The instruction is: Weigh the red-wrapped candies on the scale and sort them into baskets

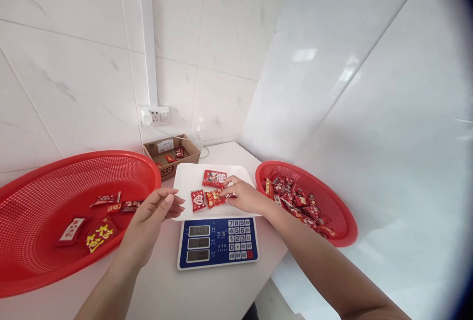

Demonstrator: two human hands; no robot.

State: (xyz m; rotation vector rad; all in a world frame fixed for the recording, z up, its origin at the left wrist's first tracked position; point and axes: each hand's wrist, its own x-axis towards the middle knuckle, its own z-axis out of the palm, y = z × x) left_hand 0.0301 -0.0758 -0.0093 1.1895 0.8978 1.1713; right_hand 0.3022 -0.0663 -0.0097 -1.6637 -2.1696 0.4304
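Nearest is the bare front of the white counter (pixel 158 293), with the scale (pixel 218 243) standing on it. At the left of the scale, the left hand (pixel 148 219) hovers half-curled beside the tray (pixel 184 177), its fingers loosely spread and apparently empty. Over the right of the scale's tray, the right hand (pixel 242 195) has its fingers narrowed at a small red packet (pixel 232 195); whether they grip it I cannot tell. Just left of them lie a heart-printed packet (pixel 198 200) and a yellow-lettered packet (pixel 215 197), with a larger packet (pixel 214 178) behind. All look light, crinkly and slightly slippery, the contents perhaps breakable, so a gentle pinch at a crimped end should suit. Red baskets holding more packets flank the scale, left (pixel 111 153) and right (pixel 347 224); behind it to the left is a carton (pixel 167 169).
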